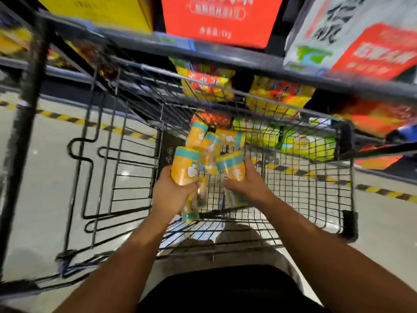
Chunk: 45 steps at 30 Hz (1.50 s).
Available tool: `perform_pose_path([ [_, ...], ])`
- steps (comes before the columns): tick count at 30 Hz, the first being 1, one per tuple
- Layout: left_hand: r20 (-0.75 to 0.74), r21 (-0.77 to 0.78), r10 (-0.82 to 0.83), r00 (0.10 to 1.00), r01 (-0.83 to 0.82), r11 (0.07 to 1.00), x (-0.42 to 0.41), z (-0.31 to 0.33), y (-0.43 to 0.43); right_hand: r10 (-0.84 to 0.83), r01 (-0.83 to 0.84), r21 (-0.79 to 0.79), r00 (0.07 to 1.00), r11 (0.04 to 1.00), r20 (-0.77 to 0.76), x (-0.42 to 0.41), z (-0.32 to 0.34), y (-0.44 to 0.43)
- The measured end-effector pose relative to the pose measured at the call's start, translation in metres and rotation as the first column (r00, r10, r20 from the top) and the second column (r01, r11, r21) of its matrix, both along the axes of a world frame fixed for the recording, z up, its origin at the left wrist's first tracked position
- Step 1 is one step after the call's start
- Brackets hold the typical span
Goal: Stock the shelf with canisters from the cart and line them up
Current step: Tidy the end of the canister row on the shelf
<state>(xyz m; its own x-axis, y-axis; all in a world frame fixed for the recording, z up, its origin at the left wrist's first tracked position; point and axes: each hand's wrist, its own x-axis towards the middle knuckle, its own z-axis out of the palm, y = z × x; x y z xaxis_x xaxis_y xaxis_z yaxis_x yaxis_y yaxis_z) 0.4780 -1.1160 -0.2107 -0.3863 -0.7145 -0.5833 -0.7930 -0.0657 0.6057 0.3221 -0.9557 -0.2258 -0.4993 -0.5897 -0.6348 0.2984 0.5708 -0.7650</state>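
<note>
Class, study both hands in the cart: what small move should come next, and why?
Probably lift both hands up out of the cart toward the shelf. The left hand grips one yellow canister and the right hand grips a second canister, both low inside it, so each grip looks ready to carry.

motion blur smears every print, so nothing reads cleanly. the red box [216,21] bears white chinese characters, one line inside a rounded frame. the white sack [327,30] carries large black characters, and the red pack [379,55] against it white ones. the labels on the canisters [230,137] are illegible.
</note>
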Motion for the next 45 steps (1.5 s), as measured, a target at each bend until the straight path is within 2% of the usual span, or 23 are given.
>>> perform_pose_path([
  [4,-0.278,0.062,-0.001,0.960,0.019,0.998,0.010,0.052,-0.007,-0.064,0.060,-0.118,0.998,0.991,-0.028,0.025,0.064,-0.005],
  [8,-0.532,0.178,0.064,0.845,0.038,0.983,0.035,0.111,-0.005,-0.170,0.151,-0.150,0.977,0.977,-0.125,0.063,0.120,-0.007],
  [10,-0.610,0.206,0.041,0.792,0.107,0.973,0.049,0.133,-0.003,-0.243,0.214,-0.181,0.957,0.960,-0.157,0.080,0.143,-0.006],
  [13,-0.694,0.299,0.014,0.720,0.270,0.915,0.063,0.157,-0.003,-0.373,0.319,-0.339,0.922,0.885,-0.107,0.103,0.171,0.003],
  [17,-0.758,0.353,-0.042,0.650,0.465,0.812,0.066,0.194,0.010,-0.561,0.488,-0.399,0.824,0.777,-0.084,0.128,0.207,0.027],
  [20,-0.761,0.345,-0.068,0.646,0.491,0.800,0.057,0.219,0.032,-0.617,0.510,-0.425,0.770,0.748,-0.163,0.136,0.230,0.054],
  [24,-0.766,0.369,-0.088,0.637,0.547,0.751,0.042,0.243,0.075,-0.680,0.540,-0.475,0.708,0.695,-0.190,0.142,0.254,0.106],
  [29,-0.769,0.369,-0.153,0.621,0.626,0.687,0.021,0.263,0.148,-0.793,0.609,-0.540,0.574,0.581,-0.207,0.147,0.275,0.187],
  [35,-0.810,0.319,-0.219,0.544,0.722,0.614,-0.013,0.277,0.285,-0.888,0.671,-0.586,0.396,0.455,-0.235,0.151,0.291,0.317],
  [38,-0.837,0.327,-0.188,0.514,0.745,0.581,-0.022,0.287,0.363,-0.898,0.679,-0.589,0.346,0.439,-0.270,0.155,0.302,0.390],
  [45,-0.870,0.243,-0.249,0.425,0.810,0.533,-0.055,0.314,0.513,-0.919,0.670,-0.633,0.221,0.387,-0.328,0.148,0.343,0.544],
])
